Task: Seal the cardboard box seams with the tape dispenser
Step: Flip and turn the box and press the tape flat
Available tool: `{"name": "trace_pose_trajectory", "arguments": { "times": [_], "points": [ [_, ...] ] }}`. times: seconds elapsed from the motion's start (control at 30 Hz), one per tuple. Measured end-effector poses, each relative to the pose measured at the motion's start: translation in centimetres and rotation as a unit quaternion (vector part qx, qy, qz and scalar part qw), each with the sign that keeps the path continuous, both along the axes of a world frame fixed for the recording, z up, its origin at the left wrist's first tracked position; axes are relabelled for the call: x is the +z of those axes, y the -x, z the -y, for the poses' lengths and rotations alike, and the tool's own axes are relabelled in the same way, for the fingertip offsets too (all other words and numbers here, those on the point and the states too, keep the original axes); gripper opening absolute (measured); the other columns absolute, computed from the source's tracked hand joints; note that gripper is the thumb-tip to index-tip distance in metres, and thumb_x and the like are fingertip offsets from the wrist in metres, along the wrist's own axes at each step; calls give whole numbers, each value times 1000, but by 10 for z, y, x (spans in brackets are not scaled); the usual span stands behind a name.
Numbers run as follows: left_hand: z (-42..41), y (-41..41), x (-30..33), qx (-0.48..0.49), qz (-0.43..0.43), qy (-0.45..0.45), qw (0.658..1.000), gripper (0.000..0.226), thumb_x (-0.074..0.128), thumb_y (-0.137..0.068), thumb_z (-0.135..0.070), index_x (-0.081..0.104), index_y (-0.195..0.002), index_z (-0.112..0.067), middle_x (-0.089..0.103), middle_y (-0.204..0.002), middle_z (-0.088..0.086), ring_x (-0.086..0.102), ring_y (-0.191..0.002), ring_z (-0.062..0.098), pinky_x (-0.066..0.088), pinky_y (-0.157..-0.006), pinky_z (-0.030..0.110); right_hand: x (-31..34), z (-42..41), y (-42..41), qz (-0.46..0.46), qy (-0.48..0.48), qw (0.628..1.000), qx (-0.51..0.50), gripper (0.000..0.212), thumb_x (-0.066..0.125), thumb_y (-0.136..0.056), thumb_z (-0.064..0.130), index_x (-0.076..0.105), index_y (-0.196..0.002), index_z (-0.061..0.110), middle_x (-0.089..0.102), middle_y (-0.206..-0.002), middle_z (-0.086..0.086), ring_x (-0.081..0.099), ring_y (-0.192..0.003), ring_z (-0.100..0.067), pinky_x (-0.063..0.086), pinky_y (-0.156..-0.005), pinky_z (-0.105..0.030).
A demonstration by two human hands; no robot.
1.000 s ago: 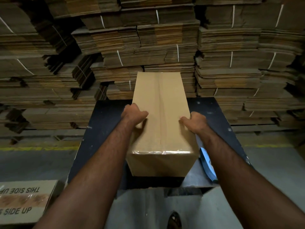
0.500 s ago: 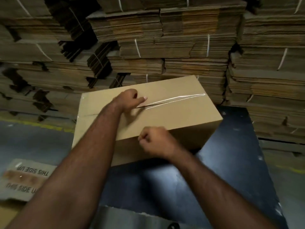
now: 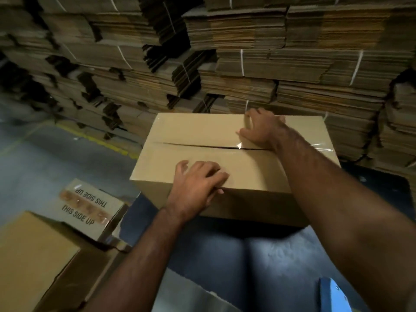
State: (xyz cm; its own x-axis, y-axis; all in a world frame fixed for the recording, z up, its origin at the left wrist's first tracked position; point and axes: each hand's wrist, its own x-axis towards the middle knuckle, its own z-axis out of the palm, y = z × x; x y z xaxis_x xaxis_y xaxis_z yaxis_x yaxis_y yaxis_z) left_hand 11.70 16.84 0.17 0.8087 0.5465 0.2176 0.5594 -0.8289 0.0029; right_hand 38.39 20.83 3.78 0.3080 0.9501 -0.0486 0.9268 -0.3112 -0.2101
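A plain cardboard box (image 3: 202, 136) lies crosswise on the dark table (image 3: 258, 255). Its top seam runs left to right, gaping slightly in the middle, with clear tape over it. My left hand (image 3: 198, 188) rests on the near top edge, fingers spread and bent over the corner of the front face. My right hand (image 3: 261, 129) presses flat on the far flap near the seam, fingers spread toward the far edge. A blue object, probably the tape dispenser (image 3: 335, 296), shows at the bottom right on the table, away from both hands.
Bundled flat cardboard sheets (image 3: 247, 59) form a wall behind the table. On the floor at left stand a box printed "THIS SIDE UP" (image 3: 90, 208) and a plain box (image 3: 33, 255). A yellow floor line (image 3: 96, 140) runs past the left side.
The box has been turned from lengthwise to crosswise. My left hand shifted from the seam to the near edge; my right hand went from the near edge up onto the far flap.
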Motion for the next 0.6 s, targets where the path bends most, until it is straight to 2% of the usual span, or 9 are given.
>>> {"name": "trace_pose_trajectory", "arguments": {
  "times": [0.1, 0.2, 0.27, 0.33, 0.37, 0.4, 0.43, 0.47, 0.6],
  "points": [
    [-10, 34, 4, 92, 2, 23, 996, 46, 69, -85, -40, 56, -129, -43, 50, -134, -1, 46, -123, 21, 35, -100, 57, -1, -6, 17, 36, 9, 999, 1, 74, 51, -85, 63, 37, -143, 18, 41, -148, -12, 40, -131, -34, 30, -107, -57],
    [3, 53, 0, 259, 124, 97, 953, 59, 69, -88, -25, 47, -142, -37, 37, -146, 10, 39, -131, 29, 40, -100, 56, -4, -9, 30, 7, 20, 999, -28, 81, 54, -83, 64, 34, -146, 18, 38, -150, -14, 40, -132, -36, 29, -107, -58],
    [17, 47, 0, 339, 268, 254, 865, 75, 70, -90, -24, 31, -153, -29, 31, -152, 14, 36, -136, 31, 38, -105, 45, -6, -8, 34, -34, 15, 998, -58, 81, 55, -83, 64, 32, -146, 19, 39, -149, -14, 42, -130, -37, 33, -106, -57],
    [25, 37, 2, 358, 385, 435, 731, 84, 72, -90, -26, 21, -157, -27, 29, -158, 9, 39, -138, 28, 37, -105, 37, -7, -1, 37, -102, 0, 992, -79, 77, 57, -82, 62, 37, -143, 19, 45, -144, -13, 47, -126, -36, 40, -102, -56],
    [27, 33, 6, 351, 426, 482, 680, 85, 72, -90, -27, 20, -157, -28, 30, -158, 5, 40, -138, 26, 38, -107, 36, -7, 3, 40, -132, -11, 988, -82, 74, 58, -82, 60, 40, -141, 19, 48, -141, -13, 49, -124, -35, 42, -100, -56],
    [26, 30, 8, 343, 455, 501, 651, 85, 73, -89, -29, 21, -156, -29, 32, -158, 3, 43, -136, 25, 39, -110, 39, -6, 8, 43, -150, -22, 985, -86, 71, 60, -82, 57, 42, -138, 18, 50, -138, -12, 51, -122, -34, 44, -99, -56],
    [23, 28, 11, 334, 474, 504, 641, 86, 74, -87, -31, 23, -155, -29, 35, -155, 1, 45, -132, 23, 43, -108, 40, -4, 15, 46, -153, -33, 983, -92, 69, 61, -81, 55, 43, -136, 17, 52, -135, -13, 51, -120, -34, 45, -98, -55],
    [18, 26, 15, 327, 477, 495, 649, 87, 77, -84, -35, 26, -154, -28, 37, -152, -2, 46, -129, 20, 47, -104, 38, 0, 22, 49, -141, -40, 984, -103, 68, 62, -81, 55, 44, -134, 17, 53, -133, -13, 52, -118, -34, 45, -98, -54],
    [-17, 11, 28, 310, 418, 433, 736, 84, 79, -58, -59, 48, -132, -34, 42, -138, -3, 51, -121, 21, 54, -94, 44, 15, 67, 57, -108, -71, 972, -195, 61, 64, -78, 55, 45, -125, 20, 54, -122, -11, 53, -109, -33, 46, -93, -51]
  ]
}}
